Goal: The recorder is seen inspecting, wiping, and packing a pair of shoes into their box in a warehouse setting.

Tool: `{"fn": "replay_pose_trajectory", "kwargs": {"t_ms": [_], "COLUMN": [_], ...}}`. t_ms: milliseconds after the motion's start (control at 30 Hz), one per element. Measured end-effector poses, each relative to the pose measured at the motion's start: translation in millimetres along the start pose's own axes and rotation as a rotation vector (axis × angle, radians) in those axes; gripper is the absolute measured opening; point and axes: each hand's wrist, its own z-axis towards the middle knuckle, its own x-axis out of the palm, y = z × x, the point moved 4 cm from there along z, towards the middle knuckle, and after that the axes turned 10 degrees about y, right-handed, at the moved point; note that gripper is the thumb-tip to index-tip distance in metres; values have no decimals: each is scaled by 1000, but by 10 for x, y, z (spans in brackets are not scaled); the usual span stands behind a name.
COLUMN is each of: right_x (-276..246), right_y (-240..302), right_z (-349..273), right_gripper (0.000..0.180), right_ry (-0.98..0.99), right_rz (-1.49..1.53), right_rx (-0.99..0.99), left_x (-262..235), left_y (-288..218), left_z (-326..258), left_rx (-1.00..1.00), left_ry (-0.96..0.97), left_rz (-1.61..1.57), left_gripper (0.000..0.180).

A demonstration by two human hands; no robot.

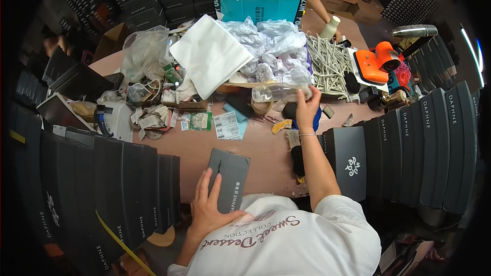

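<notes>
A dark grey shoebox lies on the table close to my body. My left hand rests on its left side and near end, with fingers stretched out and thumb spread. Farther off, my right hand is closed around one end of a clear plastic bottle. The bottle lies sideways over a beige tape roll, in front of a heap of crumpled white paper. Labels with printed codes sit left of the roll.
Rows of grey shoeboxes line the left, with more shoeboxes at right. Behind are a pile of pale paper sticks, an orange device, a white sheet stack and a label printer. Another person's arm reaches in.
</notes>
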Motion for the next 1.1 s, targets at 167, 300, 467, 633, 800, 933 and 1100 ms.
{"fn": "replay_pose_trajectory", "kwargs": {"t_ms": [167,300,467,633,800,933,1100], "right_x": [-35,-206,423,735,636,617,740], "right_y": [-805,-604,450,278,796,2003,2304], "right_z": [-586,-470,-240,-183,-102,-1173,-2012], "right_gripper": [27,25,35,35,14,11,26], "right_ry": [-384,-153,359,552,636,996,1123], "right_rz": [1172,550,-501,-715,-514,-229,-548], "right_rx": [755,377,-451,-368,-62,-176,-707], "left_x": [131,152,258,278,268,322,324], "left_y": [69,164,215,222,246,334,293], "left_z": [-39,-132,-167,-128,-119,-159,-140], "left_rx": [0,-153,-177,-144,-74,-46,-15], "left_ry": [-118,-236,-183,-230,-168,-136,-134], "left_rz": [-212,-435,-518,-521,-566,-655,-623], "left_gripper": [97,96,92,92,95,94,95]}}
